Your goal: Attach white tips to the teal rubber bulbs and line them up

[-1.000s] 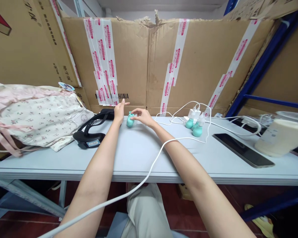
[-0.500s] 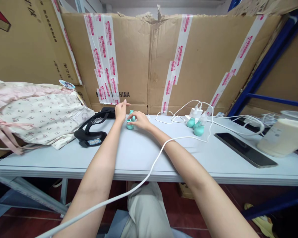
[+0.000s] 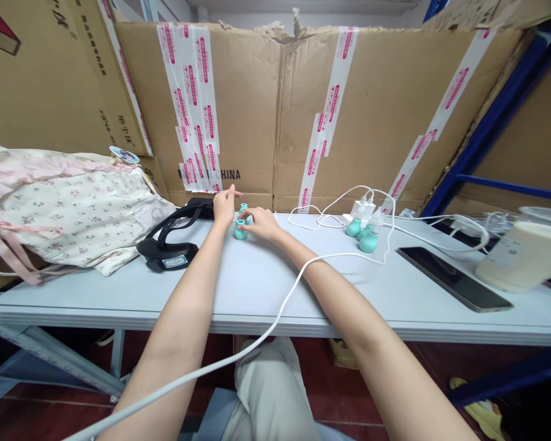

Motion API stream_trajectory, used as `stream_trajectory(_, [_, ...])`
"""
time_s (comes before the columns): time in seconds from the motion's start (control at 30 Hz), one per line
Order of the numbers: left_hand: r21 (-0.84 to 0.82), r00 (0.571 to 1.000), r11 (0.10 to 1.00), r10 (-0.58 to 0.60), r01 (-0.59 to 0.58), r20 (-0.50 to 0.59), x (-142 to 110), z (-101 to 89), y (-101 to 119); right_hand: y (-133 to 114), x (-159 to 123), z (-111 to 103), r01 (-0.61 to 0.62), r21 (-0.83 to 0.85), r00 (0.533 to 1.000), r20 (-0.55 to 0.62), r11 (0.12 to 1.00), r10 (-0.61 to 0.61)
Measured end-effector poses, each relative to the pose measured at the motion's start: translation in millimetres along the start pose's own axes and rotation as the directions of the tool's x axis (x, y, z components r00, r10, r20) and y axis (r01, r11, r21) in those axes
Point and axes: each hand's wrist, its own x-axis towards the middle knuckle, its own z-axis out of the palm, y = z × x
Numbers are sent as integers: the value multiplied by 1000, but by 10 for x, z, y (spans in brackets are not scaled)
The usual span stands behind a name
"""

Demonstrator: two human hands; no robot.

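Keeping both arms stretched toward the far edge of the worktop (image 3: pixel 257 285) here, with a pair of small teal bulbs between my hands. One, the near teal bulb (image 3: pixel 240 231), stands upright on the surface, its round mouth facing up. The far teal bulb (image 3: pixel 243 207) pokes up right behind it, mostly covered by my fingers, so I can't say if the two touch.

My left grip (image 3: pixel 224 207) is open just left of them, fingers loose, nothing in it that I can see. My right grip (image 3: pixel 262 224) comes in from the right with thumb and fingers curled at the near bulb; honestly can't tell whether it's pinching it or only resting there.

Over to the right there's a cluster of teal bulbs (image 3: pixel 368 242) with clear nozzles, sitting just in front of a white charger (image 3: pixel 362 209). Farther right, a dark phone (image 3: pixel 454 278) lies flat, near a cup of pale drink (image 3: pixel 518 257). Left of my arm is a black headset (image 3: pixel 168 250), then a floral bag (image 3: pixel 82 211). A white cable (image 3: pixel 202 372) loops across in front of both forearms, and a big taped cardboard box (image 3: pixel 252 110) walls off the far side.
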Motion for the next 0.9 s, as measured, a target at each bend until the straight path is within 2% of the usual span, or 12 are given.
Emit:
stream_trajectory(0.13, [4, 1000, 1000, 9, -9, 6, -4, -1, 7, -31, -34, -16, 31, -31, 999, -31, 999, -31])
stream_trajectory(0.27, [10, 1000, 1000, 17, -17, 15, -3, 5, -3, -67, -2, -161, 3, -55, 981, -193, 998, -13])
stream_trajectory(0.4, [51, 1000, 999, 20, -21, 18, -2, 33, -38, 52, -25, -592, -180, -214, 921, -378, 960, 88])
stream_trajectory(0.5, [77, 999, 996, 38, -39, 24, -10, 55, -52, 271, -260, -1092, -406, -324, 863, -443, 855, 242])
stream_trajectory(0.53, [84, 999, 995, 45, -47, 24, -15, 60, -49, 352, -385, -1269, -483, -350, 837, -454, 803, 306])
stream_trajectory(0.57, [90, 998, 994, 53, -55, 23, -21, 63, -41, 429, -523, -1441, -577, -351, 789, -473, 737, 392])
stream_trajectory(0.6, [96, 998, 993, 61, -62, 22, -27, 64, -30, 499, -666, -1599, -673, -333, 720, -497, 660, 484])
stream_trajectory(0.67, [108, 997, 991, 79, -81, 21, -38, 62, -1, 610, -935, -1849, -832, -287, 552, -528, 475, 646])
stream_trajectory(0.7, [114, 996, 989, 88, -90, 23, -43, 61, 13, 651, -1044, -1932, -881, -272, 473, -499, 387, 726])
stream_trajectory(0.73, [121, 995, 988, 98, -100, 27, -46, 59, 23, 685, -1130, -1987, -907, -279, 415, -475, 314, 776])
stream_trajectory(0.8, [139, 993, 983, 112, -117, 39, -49, 57, 27, 735, -1227, -2018, -919, -305, 367, -436, 248, 822])
stream_trajectory(0.9, [167, 990, 977, 127, -134, 54, -44, 57, -11, 787, -1233, -1954, -904, -325, 393, -385, 276, 835])
